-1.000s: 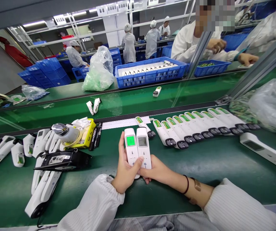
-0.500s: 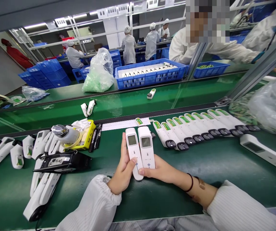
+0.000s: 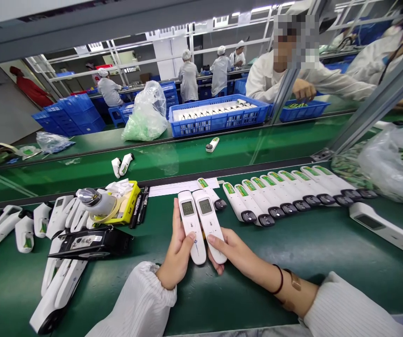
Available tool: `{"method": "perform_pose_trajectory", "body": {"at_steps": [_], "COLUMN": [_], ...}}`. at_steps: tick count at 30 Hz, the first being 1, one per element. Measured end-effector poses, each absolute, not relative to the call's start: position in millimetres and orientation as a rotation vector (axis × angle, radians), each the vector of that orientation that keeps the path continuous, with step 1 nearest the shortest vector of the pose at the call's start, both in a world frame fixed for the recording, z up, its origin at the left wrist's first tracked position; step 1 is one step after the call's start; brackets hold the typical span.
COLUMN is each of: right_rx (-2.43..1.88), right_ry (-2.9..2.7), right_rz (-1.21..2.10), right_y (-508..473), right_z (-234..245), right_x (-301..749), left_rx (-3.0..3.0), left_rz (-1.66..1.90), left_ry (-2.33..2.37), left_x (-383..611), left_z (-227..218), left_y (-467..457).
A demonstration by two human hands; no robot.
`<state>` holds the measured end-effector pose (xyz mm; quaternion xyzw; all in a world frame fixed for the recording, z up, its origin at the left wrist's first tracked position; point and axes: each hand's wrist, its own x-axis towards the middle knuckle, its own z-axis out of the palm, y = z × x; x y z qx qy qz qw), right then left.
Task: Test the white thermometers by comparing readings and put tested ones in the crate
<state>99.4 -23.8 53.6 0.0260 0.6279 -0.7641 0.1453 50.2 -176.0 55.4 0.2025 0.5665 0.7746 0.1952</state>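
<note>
While the left grip (image 3: 178,252) is clenched around one white plastic handheld thermometer with a grey screen (image 3: 190,224), the right grip (image 3: 236,255) grasps a second identical white thermometer (image 3: 209,224). The two touch side by side over the near middle of the green surface (image 3: 293,252). A row of similar white units (image 3: 286,194) lies far right.

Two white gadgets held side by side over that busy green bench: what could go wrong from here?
The left hand and right hand grip the left thermometer and right thermometer only by their lower ends, so one might slip onto the green bench. The row of thermometers lies just behind; a forward nudge could knock it out of line.
</note>
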Motion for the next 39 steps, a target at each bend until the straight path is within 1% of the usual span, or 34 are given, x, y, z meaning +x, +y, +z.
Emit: {"method": "perform_pose_trajectory", "body": {"at_steps": [12, 17, 20, 23, 25, 26, 27, 28, 29, 30, 31, 33, 37, 39], "right_rx": [0.077, 0.082, 0.064, 0.051, 0.051, 0.055, 0.077, 0.121, 0.175, 0.261, 0.332, 0.44, 0.655, 0.747], "right_ry": [1.797, 1.548, 1.441, 1.565, 1.729, 1.859, 2.063, 2.311, 2.562, 2.818, 2.95, 3.087, 3.151, 3.143], "right_rz": [-2.355, -2.494, -2.514, -2.456, -2.392, -2.329, -2.197, -1.994, -1.737, -1.382, -1.168, -0.875, -0.47, -0.317], "right_y": [-25.1, -23.7, -24.9, -21.0, -10.5, -2.2, 7.9, 19.5, 32.1, 45.1, 58.1, 82.3, 117.8, 127.0], "right_z": [54.1, 61.2, 66.5, 72.9, 77.7, 80.5, 83.5, 86.8, 90.1, 93.2, 95.9, 98.4, 91.1, 85.1], "right_x": [98.0, 97.1, 99.5, 92.6, 74.1, 59.3, 41.0, 19.9, -2.9, -26.3, -48.8, -87.1, -129.8, -142.5], "left_rx": [0.575, 0.565, 0.604, 0.713, 0.854, 0.93, 0.998, 1.054, 1.098, 1.134, 1.164, 1.207, 1.182, 1.104], "left_rz": [2.188, 2.201, 2.203, 2.159, 2.063, 1.971, 1.855, 1.73, 1.614, 1.52, 1.458, 1.391, 1.264, 1.299], "left_ry": [1.632, 1.644, 1.63, 1.605, 1.711, 1.819, 1.943, 2.069, 2.179, 2.252, 2.281, 2.27, 2.321, 2.429], "left_x": [48.0, 48.8, 47.3, 38.8, 28.6, 22.8, 16.9, 11.4, 6.5, 2.3, -1.3, -6.9, -15.5, -17.6], "left_z": [47.7, 50.6, 47.6, 36.8, 28.6, 25.7, 24.0, 23.7, 24.7, 26.5, 28.7, 32.2, 26.2, 17.1], "left_y": [-175.2, -174.0, -170.6, -163.0, -154.7, -149.8, -144.7, -139.7, -135.3, -131.5, -128.4, -124.3, -116.5, -110.0]}}
